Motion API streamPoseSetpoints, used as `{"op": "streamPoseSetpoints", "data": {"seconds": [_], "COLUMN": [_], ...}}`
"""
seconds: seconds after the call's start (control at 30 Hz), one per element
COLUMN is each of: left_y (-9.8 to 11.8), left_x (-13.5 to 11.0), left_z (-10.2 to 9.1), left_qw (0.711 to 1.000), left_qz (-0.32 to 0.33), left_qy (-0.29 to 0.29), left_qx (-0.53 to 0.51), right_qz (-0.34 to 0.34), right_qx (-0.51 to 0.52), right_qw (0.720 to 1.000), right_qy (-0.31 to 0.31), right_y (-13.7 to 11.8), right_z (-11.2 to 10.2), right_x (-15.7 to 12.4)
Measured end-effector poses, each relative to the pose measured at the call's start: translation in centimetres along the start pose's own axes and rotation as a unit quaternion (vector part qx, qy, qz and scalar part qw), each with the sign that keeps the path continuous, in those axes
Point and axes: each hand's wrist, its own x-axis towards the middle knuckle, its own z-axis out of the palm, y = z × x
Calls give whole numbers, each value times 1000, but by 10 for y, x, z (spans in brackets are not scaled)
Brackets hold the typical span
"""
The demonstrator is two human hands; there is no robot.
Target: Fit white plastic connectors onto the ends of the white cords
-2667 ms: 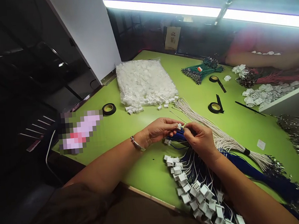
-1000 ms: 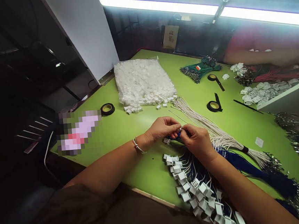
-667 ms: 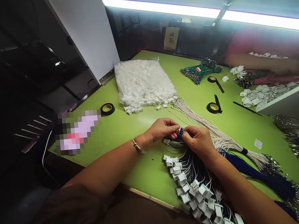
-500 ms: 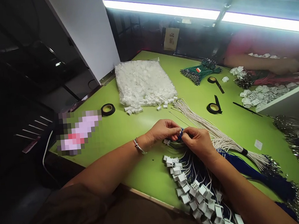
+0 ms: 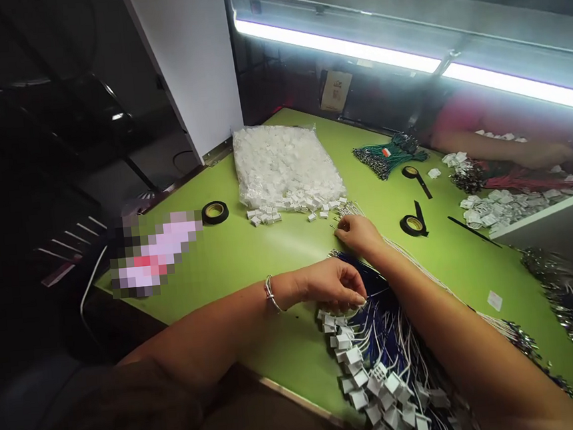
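My left hand point(image 5: 337, 285) is closed in a pinch above the blue wires point(image 5: 384, 327), with a thin wire at its fingertips; whatever lies deeper in the palm is hidden. Further forward, my right hand point(image 5: 361, 233) has its fingers curled together at the tip end of the bundle of white wires point(image 5: 410, 252), pinching there. My right forearm covers much of that bundle. Below my left hand, white plastic connectors point(image 5: 381, 384) with white and blue wires lie in a heap along the table's front edge.
A clear bag of white connectors point(image 5: 284, 161) lies at the back, loose ones spilling before it. Rolls of black tape point(image 5: 215, 212) and green wires point(image 5: 386, 156) are on the green table point(image 5: 269, 250). Another person's arm point(image 5: 501, 146) is beyond, under a lamp point(image 5: 342, 49).
My hands have parted. The right one moved forward to the white wire tips; the left came nearer, over the blue wires. The camera view has tilted slightly.
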Motion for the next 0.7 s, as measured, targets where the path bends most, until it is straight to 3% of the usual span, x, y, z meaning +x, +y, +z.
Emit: {"op": "streamPoseSetpoints", "data": {"seconds": [0.1, 0.23, 0.33, 0.43, 0.5, 0.7], "left_y": [-7, -10, -5, 2, 6, 6], "left_x": [2, 3, 5, 6, 7, 7], "left_z": [7, 12, 9, 2, -1, -3], "left_qw": [998, 998, 996, 971, 950, 933], "left_qz": [-26, -20, 18, 73, 82, 76], "left_qy": [-55, -63, 17, 157, 214, 212], "left_qx": [-8, -25, -81, -167, -212, -281], "right_qz": [9, 4, 25, 52, 40, -76], "right_qx": [-46, -18, 136, 310, 363, 279], "right_qw": [999, 999, 989, 947, 927, 942], "right_qy": [23, 43, 53, 60, 86, 171], "right_y": [-9, -6, 3, 12, 16, 18], "right_z": [13, 1, -21, -37, -39, -13], "right_x": [2, -9, -26, -55, -76, -111]}}
